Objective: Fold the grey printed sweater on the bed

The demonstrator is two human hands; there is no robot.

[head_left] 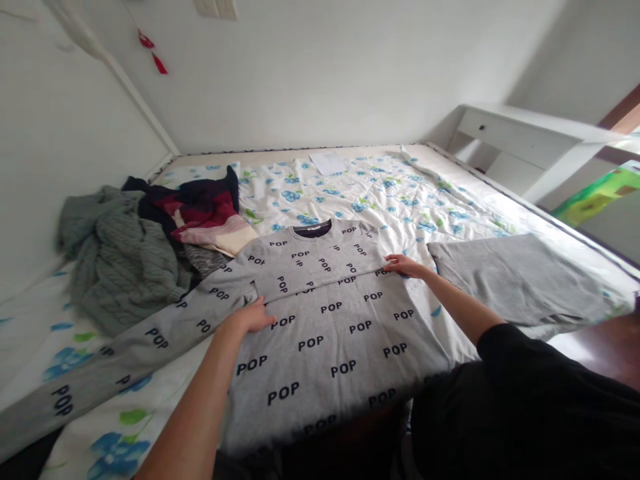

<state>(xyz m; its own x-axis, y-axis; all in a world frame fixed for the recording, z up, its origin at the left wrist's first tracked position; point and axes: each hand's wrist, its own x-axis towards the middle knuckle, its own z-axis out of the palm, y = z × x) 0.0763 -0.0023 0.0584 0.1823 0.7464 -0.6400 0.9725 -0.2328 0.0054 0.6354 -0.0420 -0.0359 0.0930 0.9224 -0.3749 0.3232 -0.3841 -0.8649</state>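
Sweatshirt [325, 327], one grey "POP" piece, lies on the bed [400, 193]. Left hand [253, 317] and right hand [403, 266] press flat, open, on its fold. One folded grey garment [515, 280] sits at three o'clock, one clothes pile [150, 247] at ten.

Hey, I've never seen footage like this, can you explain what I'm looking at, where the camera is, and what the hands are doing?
This is one picture from a camera worn on a person's head, looking forward and down, so the two bare arms reaching in are the wearer's own. A bed with a flowered cover fills the view. A grey sweatshirt printed with POP lies flat on it. The left hand and right hand press flat on it along a crease; neither grips anything. One sleeve stretches out to the left. A pile of clothes lies at the left, a folded grey garment at the right, a white paper farther back.
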